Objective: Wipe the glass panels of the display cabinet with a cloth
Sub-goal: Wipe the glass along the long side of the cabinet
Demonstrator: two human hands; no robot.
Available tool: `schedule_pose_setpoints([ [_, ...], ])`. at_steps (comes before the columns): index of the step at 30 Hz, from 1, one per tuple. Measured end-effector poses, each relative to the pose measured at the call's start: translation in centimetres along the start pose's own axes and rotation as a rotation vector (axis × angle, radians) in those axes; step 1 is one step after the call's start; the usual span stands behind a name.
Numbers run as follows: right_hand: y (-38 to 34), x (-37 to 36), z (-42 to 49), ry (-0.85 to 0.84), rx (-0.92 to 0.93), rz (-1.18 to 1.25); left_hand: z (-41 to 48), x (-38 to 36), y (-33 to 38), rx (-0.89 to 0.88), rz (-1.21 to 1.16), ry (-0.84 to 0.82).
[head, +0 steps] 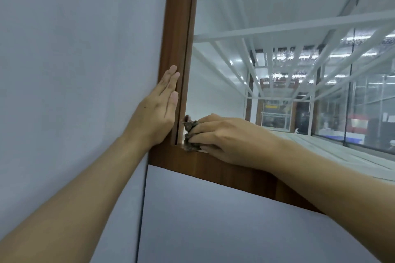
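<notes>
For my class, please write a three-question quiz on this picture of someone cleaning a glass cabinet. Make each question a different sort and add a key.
1. True or false: the left hand lies flat, fingers straight, against the upright wooden frame.
2. What holds the cloth? A) left hand B) right hand C) both
3. Fill in: the cloth sits at the bottom ___ corner of the glass panel.
Key: 1 true; 2 B; 3 left.
</notes>
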State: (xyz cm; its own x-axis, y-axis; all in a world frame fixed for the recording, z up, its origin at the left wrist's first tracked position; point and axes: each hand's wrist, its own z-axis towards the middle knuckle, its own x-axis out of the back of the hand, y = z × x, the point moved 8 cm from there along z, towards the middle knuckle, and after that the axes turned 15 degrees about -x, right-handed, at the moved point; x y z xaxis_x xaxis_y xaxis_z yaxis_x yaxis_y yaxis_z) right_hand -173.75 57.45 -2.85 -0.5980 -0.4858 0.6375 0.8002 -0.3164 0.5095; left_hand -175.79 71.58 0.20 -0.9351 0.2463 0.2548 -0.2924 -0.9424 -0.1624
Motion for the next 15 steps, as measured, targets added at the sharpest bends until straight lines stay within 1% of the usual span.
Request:
schedule_pose_setpoints([
  [2,0.2,0.8,-0.5,0.059,-0.067,0.099,-0.9,0.0,0.2,0.044,-0.024,-0.002],
  [4,0.3,1.7,-0.9,0.122,-0.160,0.257,-1.8,0.2,0.6,0.068,-0.003,-0.015],
  [7,-0.8,2.1,-2.0,0.154,-0.249,0.472,-3.4,0.6,1.6,0.105,0.039,-0.014],
  [9,-1.3,1.2,-3.0,0.086,-0.323,0.614,-4.4,0.7,2.2,0.146,0.040,-0.007],
  [11,-1.5,-0.3,-3.9,-0.029,-0.383,0.725,-5.4,1.0,3.0,0.180,0.067,0.016],
  [13,-1.7,-1.6,-4.4,-0.115,-0.404,0.771,-6.3,1.3,3.6,0.223,0.081,0.035],
  [15,-1.6,-2.3,-4.5,-0.166,-0.421,0.823,-7.3,1.2,4.1,0.285,0.066,0.001],
])
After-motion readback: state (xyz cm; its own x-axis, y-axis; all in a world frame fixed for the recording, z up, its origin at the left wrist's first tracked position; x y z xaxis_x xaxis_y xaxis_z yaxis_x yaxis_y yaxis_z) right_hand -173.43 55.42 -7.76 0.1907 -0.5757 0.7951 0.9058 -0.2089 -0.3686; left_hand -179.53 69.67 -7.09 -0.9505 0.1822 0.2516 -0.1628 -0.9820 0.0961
